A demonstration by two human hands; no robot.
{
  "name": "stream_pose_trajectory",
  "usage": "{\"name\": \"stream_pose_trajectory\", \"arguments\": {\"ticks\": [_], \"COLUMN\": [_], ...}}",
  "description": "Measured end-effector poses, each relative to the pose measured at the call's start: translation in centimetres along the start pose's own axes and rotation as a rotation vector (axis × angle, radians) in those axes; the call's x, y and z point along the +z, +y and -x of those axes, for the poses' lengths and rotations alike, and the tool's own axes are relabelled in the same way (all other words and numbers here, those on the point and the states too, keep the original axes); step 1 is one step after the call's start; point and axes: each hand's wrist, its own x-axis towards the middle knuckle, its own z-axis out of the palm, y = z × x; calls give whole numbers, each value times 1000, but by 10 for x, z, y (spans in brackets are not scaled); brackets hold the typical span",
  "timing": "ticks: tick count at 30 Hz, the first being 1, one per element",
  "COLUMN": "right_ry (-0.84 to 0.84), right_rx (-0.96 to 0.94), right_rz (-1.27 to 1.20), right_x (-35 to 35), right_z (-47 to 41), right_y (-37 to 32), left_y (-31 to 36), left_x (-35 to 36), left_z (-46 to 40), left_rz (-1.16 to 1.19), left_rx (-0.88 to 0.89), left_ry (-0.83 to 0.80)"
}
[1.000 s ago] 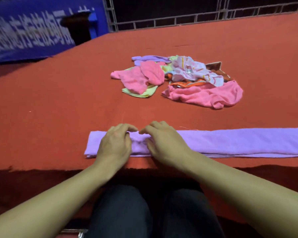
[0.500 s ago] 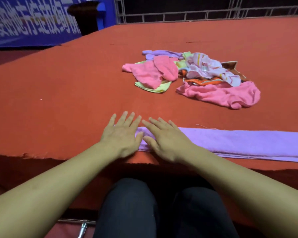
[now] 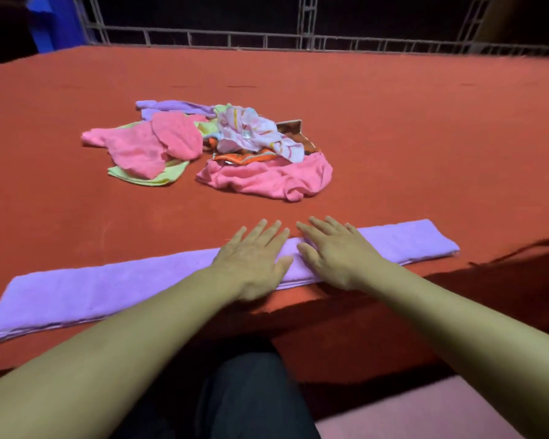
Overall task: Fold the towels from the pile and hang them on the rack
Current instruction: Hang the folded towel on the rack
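Note:
A long purple towel, folded into a narrow strip, lies along the near edge of the red table. My left hand and my right hand lie flat side by side on its middle, fingers straight and spread, pressing it down. Farther back sits the pile of towels: pink, yellow-green, purple, a patterned white one and an orange striped one. No rack for hanging is identifiable in view.
A metal railing runs along the table's far edge. A blue object stands at the far left. My dark-trousered legs are below the table's front edge.
My fingers went from curled on the towel to flat and spread. The view swung to the right along the strip, so its right end is now in sight.

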Motion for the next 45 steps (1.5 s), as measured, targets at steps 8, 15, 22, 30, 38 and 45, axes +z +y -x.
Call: {"name": "stream_pose_trajectory", "arguments": {"ticks": [8,15,22,30,38,45], "right_ry": [-22,27,-73,251,259,211], "right_rx": [29,174,245,210,285,243], "right_rz": [-104,-10,-37,-435,-465,-428], "right_x": [9,-21,-1,-22,-17,-19], "right_z": [7,3,17,10,11,6], "right_y": [36,114,173,199,237,237], "left_y": [19,96,134,151,197,207], "left_x": [-10,-24,-4,-8,-10,-10], "left_z": [-15,-79,-116,-132,-157,-156], "left_rz": [-85,7,5,276,808,803], "left_rx": [30,196,223,152,-41,-97], "left_ry": [-120,-69,-130,329,305,231]}}
